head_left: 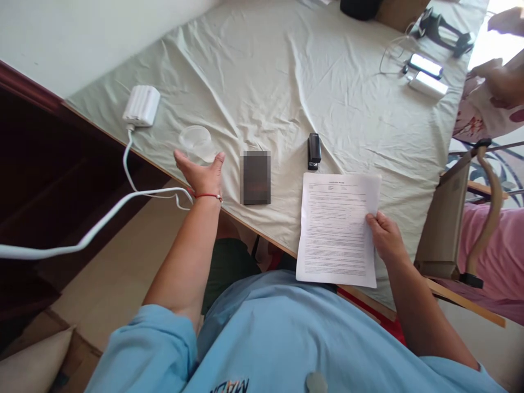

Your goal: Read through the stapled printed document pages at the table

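My left hand (pixel 202 173) is at the table's edge with thumb and fingers spread apart. Just beyond it lies a clear, round plastic piece (pixel 195 135), perhaps a lid or shallow tub; whether my fingers touch it I cannot tell. My right hand (pixel 385 233) pinches the right edge of a stack of printed paper sheets (pixel 338 232), thumb on top and the other fingers mostly underneath. The stack's lower end overhangs the table's front edge. A black stapler (pixel 314 151) rests directly above the sheets. Between my hands is a dark, pixelated rectangle (pixel 255 178).
Wrinkled pale-green cloth covers the table (pixel 254 76). A white power strip (pixel 141 106) sits at the left, its cable hanging over the edge. White devices (pixel 428 84) and a black strapped item (pixel 444 31) lie far right, near another person (pixel 497 82). A chair (pixel 450 213) stands on the right.
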Available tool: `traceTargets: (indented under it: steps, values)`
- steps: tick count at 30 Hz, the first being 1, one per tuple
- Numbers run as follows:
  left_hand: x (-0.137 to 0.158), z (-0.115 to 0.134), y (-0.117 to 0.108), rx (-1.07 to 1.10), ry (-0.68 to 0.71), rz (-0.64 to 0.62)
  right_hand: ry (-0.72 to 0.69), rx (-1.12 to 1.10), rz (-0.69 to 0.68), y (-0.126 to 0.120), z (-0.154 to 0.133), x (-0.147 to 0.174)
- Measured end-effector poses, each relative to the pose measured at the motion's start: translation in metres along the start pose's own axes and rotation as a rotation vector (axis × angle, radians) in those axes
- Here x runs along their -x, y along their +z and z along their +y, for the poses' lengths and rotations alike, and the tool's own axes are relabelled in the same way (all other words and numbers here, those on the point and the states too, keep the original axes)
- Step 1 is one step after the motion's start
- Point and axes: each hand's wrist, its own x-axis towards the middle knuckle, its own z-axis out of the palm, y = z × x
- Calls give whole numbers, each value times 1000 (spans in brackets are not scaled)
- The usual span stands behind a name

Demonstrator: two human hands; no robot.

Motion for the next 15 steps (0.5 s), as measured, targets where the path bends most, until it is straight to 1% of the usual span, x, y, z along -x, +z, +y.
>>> traceTargets:
  steps: [3,5,8,10,13,15]
  values:
    - [-17,0,8,41,-82,-4,13,-24,-6,1,0,0]
    - [-24,2,13,61,-100,-7,15,-16,-10,1,0,0]
    - [-31,4,21,71,-111,11,12,32,-11,0,1,-1]
    - [-34,5,26,71,-115,45,6,53,-12,-1,3,-2]
    - [-38,3,32,80,-100,99,-10,73,-10,-2,5,-2]
    - [-42,0,35,105,-84,103,-15,82,-7,-2,6,-1]
